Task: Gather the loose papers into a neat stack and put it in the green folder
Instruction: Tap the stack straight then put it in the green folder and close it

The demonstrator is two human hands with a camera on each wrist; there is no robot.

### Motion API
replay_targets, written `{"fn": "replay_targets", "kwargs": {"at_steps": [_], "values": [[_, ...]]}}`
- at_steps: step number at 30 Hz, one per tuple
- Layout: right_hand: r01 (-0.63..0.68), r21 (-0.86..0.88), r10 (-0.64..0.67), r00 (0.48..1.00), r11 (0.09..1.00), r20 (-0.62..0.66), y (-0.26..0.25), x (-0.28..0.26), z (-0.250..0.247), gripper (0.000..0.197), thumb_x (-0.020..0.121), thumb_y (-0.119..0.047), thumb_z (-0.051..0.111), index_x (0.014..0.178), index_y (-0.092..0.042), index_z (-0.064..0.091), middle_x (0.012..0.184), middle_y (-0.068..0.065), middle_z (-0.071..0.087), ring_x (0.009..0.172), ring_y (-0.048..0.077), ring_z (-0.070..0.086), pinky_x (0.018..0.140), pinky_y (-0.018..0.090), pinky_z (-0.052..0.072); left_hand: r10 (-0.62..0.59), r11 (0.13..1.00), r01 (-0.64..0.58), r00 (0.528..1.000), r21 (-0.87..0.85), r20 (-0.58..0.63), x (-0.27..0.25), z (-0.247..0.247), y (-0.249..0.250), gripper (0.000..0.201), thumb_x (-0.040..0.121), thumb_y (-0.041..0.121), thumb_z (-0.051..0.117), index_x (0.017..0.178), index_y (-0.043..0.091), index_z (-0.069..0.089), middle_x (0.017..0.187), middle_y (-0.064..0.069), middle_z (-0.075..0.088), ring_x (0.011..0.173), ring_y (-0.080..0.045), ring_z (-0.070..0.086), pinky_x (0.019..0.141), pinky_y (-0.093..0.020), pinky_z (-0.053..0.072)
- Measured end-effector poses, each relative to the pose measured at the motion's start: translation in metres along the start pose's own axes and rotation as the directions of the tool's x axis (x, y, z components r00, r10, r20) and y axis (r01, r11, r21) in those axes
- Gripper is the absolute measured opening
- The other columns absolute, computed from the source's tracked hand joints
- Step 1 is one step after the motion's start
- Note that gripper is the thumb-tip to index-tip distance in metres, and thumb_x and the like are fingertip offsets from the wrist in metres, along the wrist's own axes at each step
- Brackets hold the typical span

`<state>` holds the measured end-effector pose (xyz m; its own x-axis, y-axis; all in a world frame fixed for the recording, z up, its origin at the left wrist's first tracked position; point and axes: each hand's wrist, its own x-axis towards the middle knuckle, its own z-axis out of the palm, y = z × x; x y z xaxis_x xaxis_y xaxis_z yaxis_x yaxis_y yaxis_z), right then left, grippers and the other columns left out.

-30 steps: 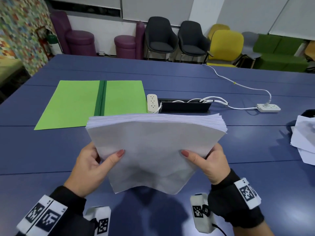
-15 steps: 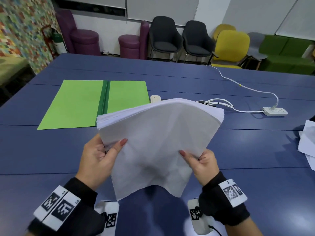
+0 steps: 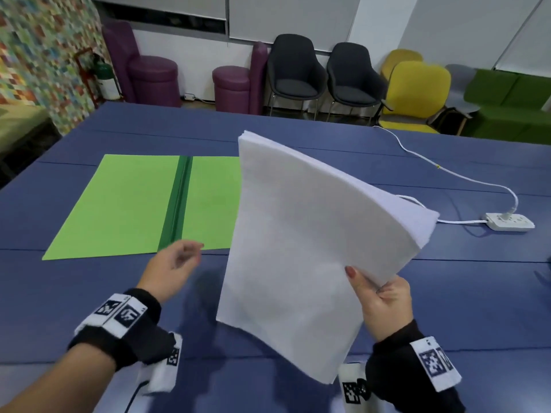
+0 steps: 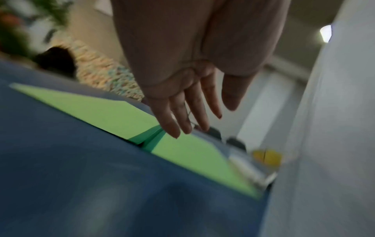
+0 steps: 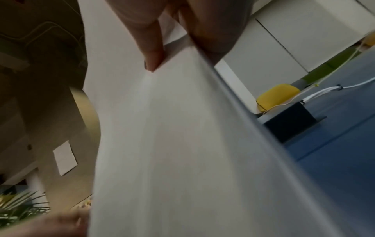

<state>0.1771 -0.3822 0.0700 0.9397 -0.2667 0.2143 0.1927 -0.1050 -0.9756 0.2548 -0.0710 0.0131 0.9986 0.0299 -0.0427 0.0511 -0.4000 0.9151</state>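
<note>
My right hand point(image 3: 377, 289) pinches the lower right edge of a thick stack of white papers point(image 3: 307, 242), thumb on the near face. The stack stands tilted on end above the blue table, its top corner pointing away. In the right wrist view the thumb presses the paper stack point(image 5: 182, 144). My left hand point(image 3: 179, 260) hangs free over the table with relaxed fingers, just short of the near edge of the open green folder point(image 3: 131, 204). In the left wrist view the fingers point(image 4: 182, 118) hover above the folder point(image 4: 113, 115) near its dark green spine. The stack hides the folder's right edge.
A white power strip point(image 3: 510, 225) with its cable lies at the right on the blue table point(image 3: 89, 293). A black cable box point(image 5: 292, 123) sits behind the stack. Chairs and stools line the far wall beyond the table.
My left hand has let go of the stack and moved left toward the folder. The right hand alone has swung the stack up on end and to the right.
</note>
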Motion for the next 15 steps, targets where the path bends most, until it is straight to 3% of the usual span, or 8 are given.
{"fn": "replay_targets", "kwargs": {"at_steps": [3, 6, 8, 10, 12, 15], "values": [[0.014, -0.044, -0.014, 1.000, 0.999, -0.009, 0.009, 0.024, 0.005, 0.047, 0.081, 0.006, 0.060, 0.064, -0.035, 0.075, 0.064, -0.025, 0.071, 0.067, -0.009, 0.067, 0.061, 0.007, 0.051, -0.034, 0.877, -0.053, 0.984, 0.477, 0.173, 0.036, 0.018, -0.039, 0.041, 0.087, 0.013, 0.057, 0.127, 0.010, 0.050, 0.134, -0.012, 0.054, 0.126, -0.028, 0.048, 0.104, -0.031, 0.035], [0.010, -0.015, -0.011, 0.999, 1.000, -0.047, 0.014, 0.045, 0.010, 0.041, 0.081, 0.010, 0.059, 0.065, -0.027, 0.070, 0.059, -0.026, 0.069, 0.063, -0.011, 0.065, 0.058, 0.005, 0.049, -0.142, 0.713, -0.046, 0.968, 0.699, 0.209, 0.070, 0.033, -0.051, 0.065, 0.092, 0.031, 0.047, 0.147, 0.017, 0.016, 0.158, -0.008, 0.014, 0.145, -0.028, 0.012, 0.114, -0.043, 0.023], [0.012, -0.008, -0.012, 0.997, 1.000, -0.070, 0.017, 0.056, 0.013, 0.039, 0.081, 0.011, 0.058, 0.069, -0.025, 0.068, 0.058, -0.026, 0.069, 0.063, -0.012, 0.065, 0.058, 0.003, 0.048, -0.235, 0.584, -0.024, 0.952, 0.812, 0.198, 0.088, 0.041, -0.053, 0.071, 0.093, 0.047, 0.036, 0.148, 0.023, -0.001, 0.160, -0.002, -0.003, 0.146, -0.027, 0.000, 0.113, -0.049, 0.019], [0.001, -0.002, -0.001, 0.997, 1.000, -0.078, 0.022, 0.063, 0.014, 0.041, 0.080, 0.010, 0.058, 0.064, -0.025, 0.071, 0.061, -0.025, 0.070, 0.065, -0.011, 0.066, 0.059, 0.004, 0.049, -0.311, 0.478, -0.020, 0.931, 0.878, 0.191, 0.098, 0.048, -0.053, 0.071, 0.092, 0.055, 0.025, 0.147, 0.024, -0.008, 0.159, 0.001, -0.012, 0.146, -0.027, -0.004, 0.113, -0.051, 0.016], [-0.018, 0.000, 0.018, 0.996, 1.000, -0.090, 0.025, 0.067, 0.014, 0.042, 0.081, 0.008, 0.059, 0.059, -0.025, 0.074, 0.063, -0.021, 0.072, 0.067, -0.006, 0.067, 0.062, 0.010, 0.053, -0.335, 0.445, -0.030, 0.922, 0.895, 0.197, 0.098, 0.050, -0.052, 0.071, 0.092, 0.056, 0.021, 0.147, 0.024, -0.009, 0.159, 0.001, -0.014, 0.146, -0.027, -0.005, 0.114, -0.052, 0.015], [-0.052, 0.017, 0.053, 0.994, 0.999, -0.093, 0.028, 0.065, 0.014, 0.038, 0.082, 0.001, 0.061, 0.066, -0.031, 0.076, 0.069, -0.018, 0.074, 0.074, 0.005, 0.069, 0.071, 0.023, 0.057, -0.337, 0.422, -0.074, 0.913, 0.903, 0.232, 0.078, 0.044, -0.054, 0.068, 0.093, 0.054, 0.020, 0.147, 0.025, -0.009, 0.159, 0.000, -0.014, 0.146, -0.027, -0.005, 0.114, -0.051, 0.014]]}}
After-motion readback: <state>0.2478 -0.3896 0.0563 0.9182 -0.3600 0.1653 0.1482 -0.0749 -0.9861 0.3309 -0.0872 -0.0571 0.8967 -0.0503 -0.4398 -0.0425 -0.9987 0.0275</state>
